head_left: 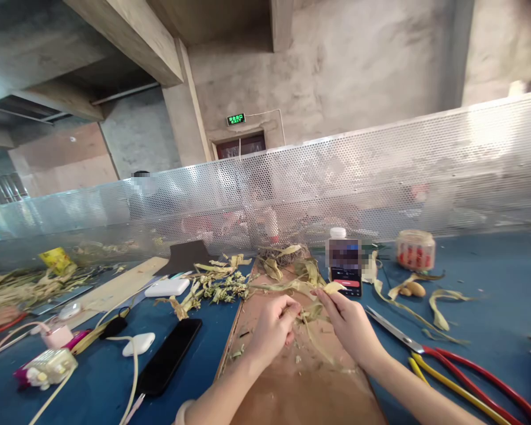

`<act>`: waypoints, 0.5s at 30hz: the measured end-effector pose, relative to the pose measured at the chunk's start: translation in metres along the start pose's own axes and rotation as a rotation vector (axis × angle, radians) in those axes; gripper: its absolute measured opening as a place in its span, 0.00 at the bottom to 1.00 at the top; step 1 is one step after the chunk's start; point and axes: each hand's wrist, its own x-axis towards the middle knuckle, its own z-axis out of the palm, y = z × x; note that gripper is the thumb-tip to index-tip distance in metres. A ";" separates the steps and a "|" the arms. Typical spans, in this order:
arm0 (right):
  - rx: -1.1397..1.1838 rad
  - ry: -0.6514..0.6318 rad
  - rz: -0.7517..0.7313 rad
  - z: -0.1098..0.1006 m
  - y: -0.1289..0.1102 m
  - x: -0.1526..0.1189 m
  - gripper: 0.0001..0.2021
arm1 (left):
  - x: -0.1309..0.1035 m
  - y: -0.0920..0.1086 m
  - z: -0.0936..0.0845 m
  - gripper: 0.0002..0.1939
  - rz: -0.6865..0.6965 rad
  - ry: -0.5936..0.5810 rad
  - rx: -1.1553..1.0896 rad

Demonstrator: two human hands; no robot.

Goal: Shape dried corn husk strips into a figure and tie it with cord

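Observation:
Over a brown board (274, 378), my left hand (277, 327) is closed with its fingertips pinched on a strip of dried plant leaf. Close to its right, my right hand (343, 319) pinches a pale yellow-green dried leaf (334, 287) between thumb and fingers. Thin leaf strips hang between and below the two hands, partly blurred. Behind them, more dried leaves (310, 271) and a tangle of fine roots (283, 255) lie at the board's far end. Small plant scraps are scattered over the board.
Scissors (407, 339) with red handles lie right, beside a yellow-handled tool (451, 383). A propped phone (347, 277), a jar (416, 251) and loose leaves stand or lie beyond. Left are a black phone (170, 357), cables, a white power bank (167, 287) and cut stems (221, 286). A perforated metal screen (292, 183) crosses behind.

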 end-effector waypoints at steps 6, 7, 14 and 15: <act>-0.048 -0.027 0.014 -0.006 0.005 0.003 0.19 | 0.000 0.004 -0.005 0.14 0.002 -0.058 0.136; -0.058 -0.029 0.013 -0.007 0.006 0.004 0.19 | 0.000 0.004 -0.006 0.15 0.003 -0.063 0.169; -0.103 -0.006 -0.017 -0.012 0.013 0.013 0.18 | 0.003 0.003 -0.016 0.18 -0.018 -0.119 0.282; -0.098 -0.004 -0.018 -0.012 0.014 0.014 0.18 | 0.004 0.002 -0.017 0.18 -0.023 -0.122 0.296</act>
